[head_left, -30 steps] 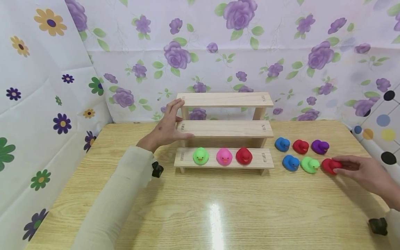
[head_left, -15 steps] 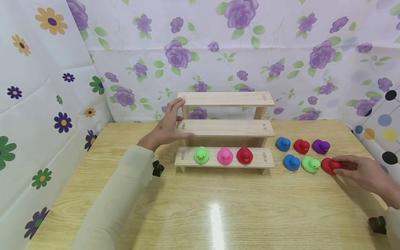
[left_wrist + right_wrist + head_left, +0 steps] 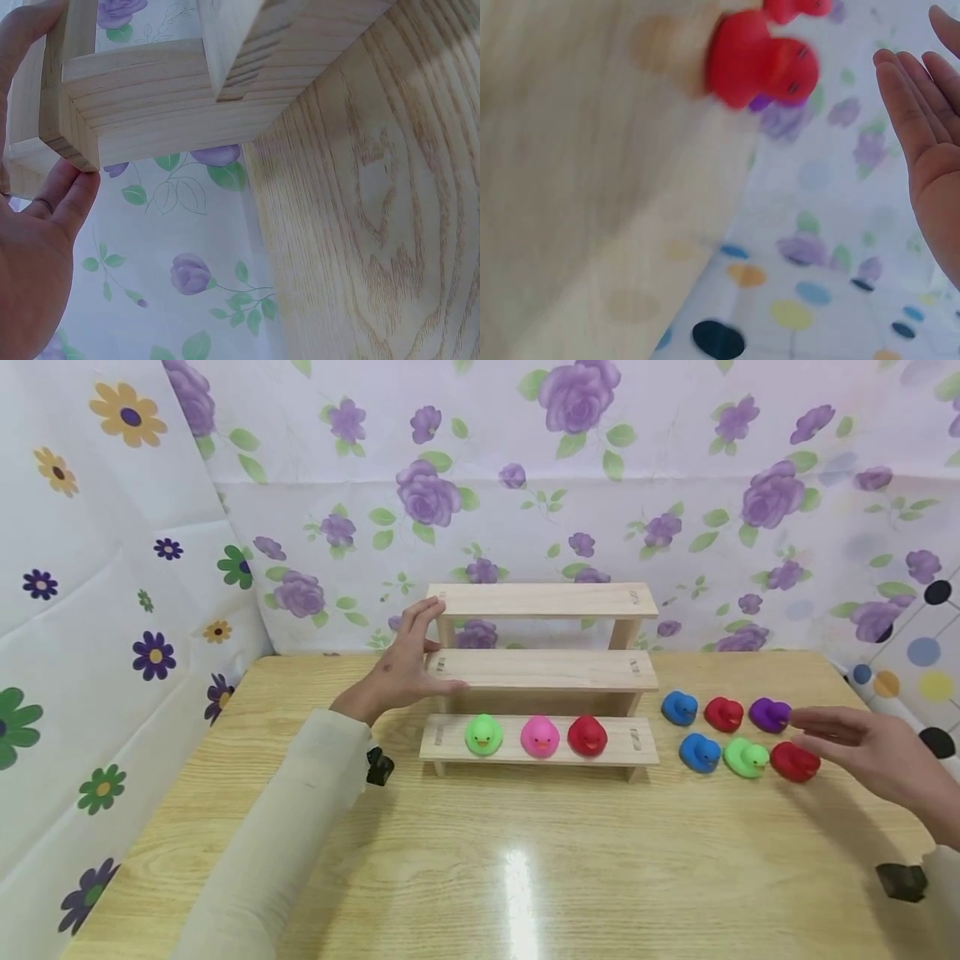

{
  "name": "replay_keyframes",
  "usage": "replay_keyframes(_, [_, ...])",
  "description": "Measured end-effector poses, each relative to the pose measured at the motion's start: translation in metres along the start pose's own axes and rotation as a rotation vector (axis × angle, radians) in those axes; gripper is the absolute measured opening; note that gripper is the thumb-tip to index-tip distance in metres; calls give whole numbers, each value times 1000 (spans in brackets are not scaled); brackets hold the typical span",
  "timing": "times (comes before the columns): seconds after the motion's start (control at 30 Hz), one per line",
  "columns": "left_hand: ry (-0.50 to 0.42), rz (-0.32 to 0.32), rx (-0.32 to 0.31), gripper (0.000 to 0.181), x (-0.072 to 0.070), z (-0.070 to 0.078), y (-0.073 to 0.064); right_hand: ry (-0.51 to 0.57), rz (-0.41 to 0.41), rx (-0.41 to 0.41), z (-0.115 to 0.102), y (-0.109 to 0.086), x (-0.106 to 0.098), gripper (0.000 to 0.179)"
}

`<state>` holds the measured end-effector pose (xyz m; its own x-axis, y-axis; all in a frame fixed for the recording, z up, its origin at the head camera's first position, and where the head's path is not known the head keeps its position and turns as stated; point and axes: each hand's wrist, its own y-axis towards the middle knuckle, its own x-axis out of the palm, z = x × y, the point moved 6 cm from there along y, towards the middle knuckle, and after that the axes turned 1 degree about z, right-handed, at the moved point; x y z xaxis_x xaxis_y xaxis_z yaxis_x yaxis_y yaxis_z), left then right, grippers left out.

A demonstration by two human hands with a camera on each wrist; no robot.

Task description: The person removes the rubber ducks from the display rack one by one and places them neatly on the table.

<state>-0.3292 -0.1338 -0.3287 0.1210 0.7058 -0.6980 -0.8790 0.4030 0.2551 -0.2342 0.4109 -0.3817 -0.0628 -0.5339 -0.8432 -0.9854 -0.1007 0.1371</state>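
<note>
My left hand (image 3: pixel 399 667) grips the left end of a three-step wooden display shelf (image 3: pixel 540 668). In the left wrist view the thumb and fingers clasp one of its boards (image 3: pixel 69 120). On the lowest step sit a green rubber duck (image 3: pixel 483 735), a pink one and a red one. At the right, my right hand (image 3: pixel 881 760) hovers with its fingers extended and nothing in them. Just beneath and left of the fingertips lies a red rubber duck (image 3: pixel 795 762), which the right wrist view also catches, blurred. A purple rubber duck (image 3: pixel 770 714) sits behind it.
Left of these ducks are a green duck (image 3: pixel 746 757), a front blue duck (image 3: pixel 700 752), a back blue duck (image 3: pixel 679 707) and another red duck (image 3: pixel 723 714). All rest on the wooden table (image 3: pixel 450 860). Flowered cloth (image 3: pixel 510 527) hangs behind.
My right hand has let go of the front red duck and lifted slightly up and back from it. The duck stays in place. My left hand keeps its hold on the shelf.
</note>
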Motion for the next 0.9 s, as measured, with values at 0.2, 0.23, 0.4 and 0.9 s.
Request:
replay_keyframes(0.2, [3,1,5,118,1,0,-1,37,-44,0,-27,6,4,52])
replay_keyframes(0.23, [5,3,6,118,1,0,-1,43,-55,2,-31,7,4,54])
replay_keyframes(0.4, [17,6,11,117,1,0,-1,87,-69,-17,-48,13,8,54])
replay_keyframes(0.9, [16,5,7,118,-1,1,0,228,-108,-202,-118,25,25,40])
